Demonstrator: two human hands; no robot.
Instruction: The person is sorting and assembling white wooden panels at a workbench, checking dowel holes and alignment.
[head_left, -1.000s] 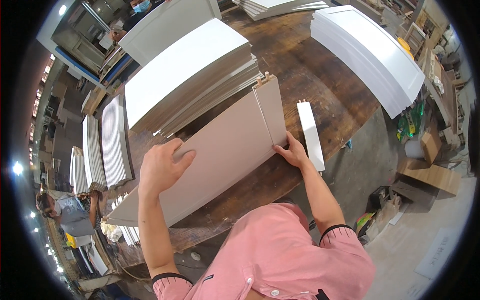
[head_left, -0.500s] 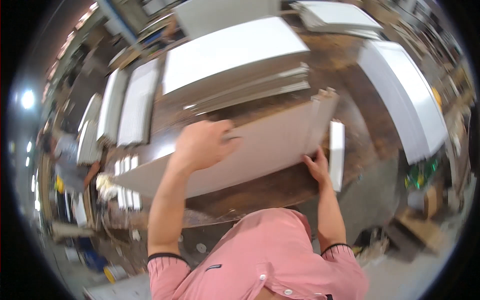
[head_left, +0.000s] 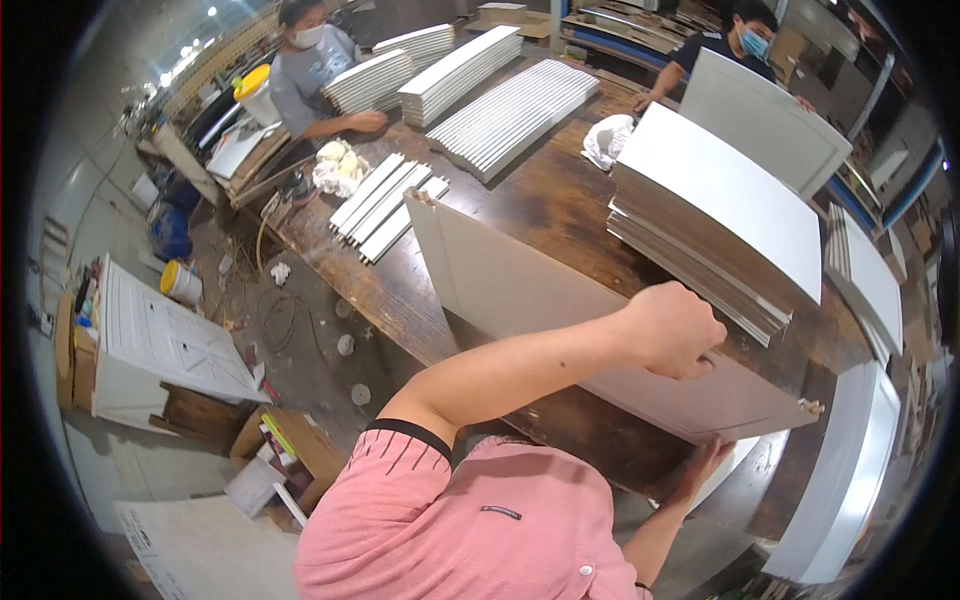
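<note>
While two co-workers stand beyond it, a brown wooden bench [head_left: 530, 212] stretches across a cluttered workshop. One co-worker, in grey with a white mask [head_left: 310, 78], is at the upper left, a hand near the piles there; the other, in dark clothing with a blue mask [head_left: 700, 50], is at the upper right, behind an upright pale board [head_left: 765, 120].

Below that board lies a thick stack [head_left: 720, 190] of flat white boards, and toward the lower right a glossy white pile [head_left: 835, 480]. Across the middle, between the stack and the wearer's pink shirt [head_left: 470, 545], a long pale panel [head_left: 540, 290] is tilted on its long edge over the bench, slanting from upper left to lower right. Beyond its left half sit ribbed slats [head_left: 515, 115] in a close row, and nearer its left end a few loose strips [head_left: 385, 205].

The left hand [head_left: 672, 330] is curled like a fist at the panel's upper edge; its fingertips are hidden, so whether it pinches the panel cannot be told. The right hand [head_left: 702, 468] grasps the lower edge near the right end. A crumpled white cloth [head_left: 605, 142] lies beside the stack, a yellowish wad [head_left: 342, 166] beside the strips. Smallest are the pegs [head_left: 811, 407] at the panel's right end.
</note>
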